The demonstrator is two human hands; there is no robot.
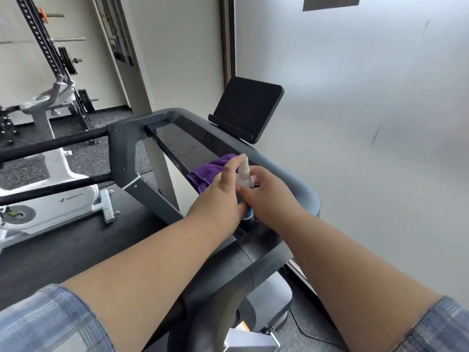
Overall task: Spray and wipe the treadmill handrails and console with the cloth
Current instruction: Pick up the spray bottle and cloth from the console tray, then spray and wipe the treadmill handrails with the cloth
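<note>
A small spray bottle (245, 174) with a white nozzle and blue body stands upright over the right end of the treadmill console (187, 146). My left hand (223, 194) wraps its fingers around the bottle, the index finger raised by the nozzle. My right hand (269, 191) grips the bottle from the other side. A purple cloth (210, 168) lies crumpled on the console's dark glossy panel, just behind my left hand. The grey handrail (286, 171) curves around the console to the right. A black tablet screen (248, 107) stands on the console's far edge.
The treadmill's left side rails (50, 146) are black bars running left. A white exercise bike (50, 194) stands on the dark floor at left, with a weight rack (63, 62) behind it. A grey wall (368, 123) is close on the right.
</note>
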